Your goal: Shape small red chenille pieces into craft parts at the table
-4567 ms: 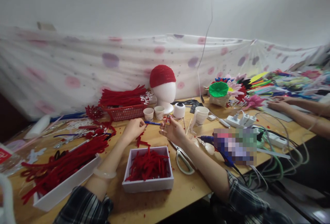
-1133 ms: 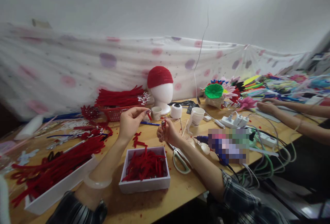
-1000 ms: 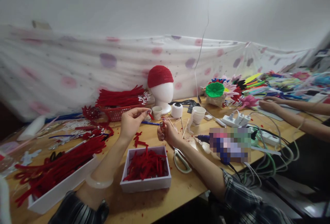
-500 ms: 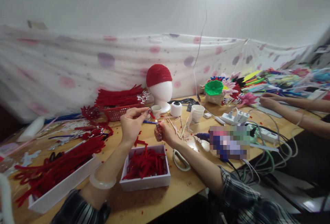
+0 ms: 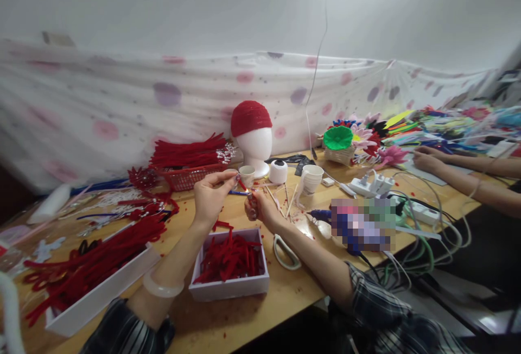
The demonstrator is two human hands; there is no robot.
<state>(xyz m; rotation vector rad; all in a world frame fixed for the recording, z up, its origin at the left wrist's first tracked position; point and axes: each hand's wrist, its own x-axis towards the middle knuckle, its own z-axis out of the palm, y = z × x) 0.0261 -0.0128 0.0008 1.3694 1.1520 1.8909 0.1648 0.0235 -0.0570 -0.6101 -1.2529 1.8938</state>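
Note:
My left hand (image 5: 211,196) pinches a short piece of red chenille stem (image 5: 243,185) between thumb and fingertips. Just to its right, my right hand (image 5: 262,212) is closed around a lighter (image 5: 249,195), with a small flame at its top close to the end of the red piece. Below both hands stands a white box (image 5: 230,289) filled with cut red chenille pieces (image 5: 228,259). A beige cup (image 5: 246,172) is right behind my fingertips.
A foam head (image 5: 257,147) with a red cap stands behind, beside a red basket (image 5: 183,179) of chenille stems. At left lies a long white box (image 5: 103,292) of red stems. Scissors (image 5: 287,253), a paper cup (image 5: 312,179) and power strips (image 5: 366,187) lie rightward. Another person's hands (image 5: 431,161) work far right.
My left hand has shifted slightly right, bringing the red piece's end nearer to the lighter's flame. My right hand stays almost in place.

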